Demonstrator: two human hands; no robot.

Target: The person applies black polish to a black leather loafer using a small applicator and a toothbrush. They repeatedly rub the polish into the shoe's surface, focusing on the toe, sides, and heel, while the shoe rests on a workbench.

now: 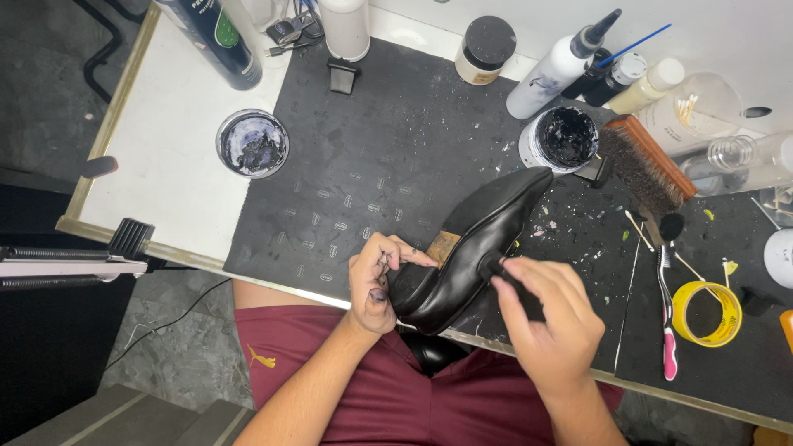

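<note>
A black leather shoe (pixel 483 235) lies on its side on the dark work mat (pixel 363 165), toe pointing up and right, heel at the table's near edge. My left hand (pixel 376 281) grips the heel end, its fingertips stained black. My right hand (pixel 549 318) presses a small dark applicator (pixel 493 266) against the side of the shoe. An open tin of black polish (pixel 566 138) sits just beyond the toe.
A wooden shoe brush (pixel 646 163) lies right of the polish tin. A toothbrush (pixel 667 318) and yellow tape roll (pixel 706 312) are at right. Bottles and jars line the back edge. An open tin (pixel 252 143) stands on the white tabletop at left.
</note>
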